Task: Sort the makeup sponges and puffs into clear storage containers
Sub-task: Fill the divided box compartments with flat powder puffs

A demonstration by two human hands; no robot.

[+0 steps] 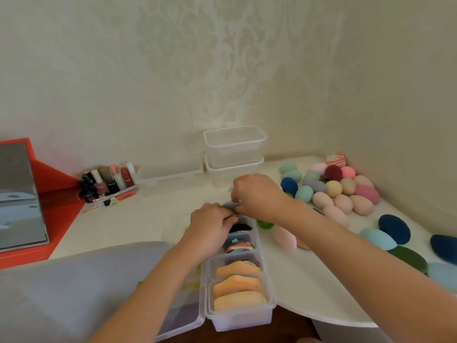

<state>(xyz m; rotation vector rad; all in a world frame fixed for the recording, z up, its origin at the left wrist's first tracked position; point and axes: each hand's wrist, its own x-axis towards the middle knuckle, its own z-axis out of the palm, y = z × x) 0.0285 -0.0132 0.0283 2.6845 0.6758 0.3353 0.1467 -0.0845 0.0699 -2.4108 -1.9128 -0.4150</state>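
Orange sponges fill the near compartments of a clear box, round puffs the next. Left hand and right hand together pinch a grey puff.

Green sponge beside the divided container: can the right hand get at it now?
Probably yes, once freed: the green sponge lies uncovered just under the right wrist. For now the right hand and left hand both pinch a grey puff over the container.
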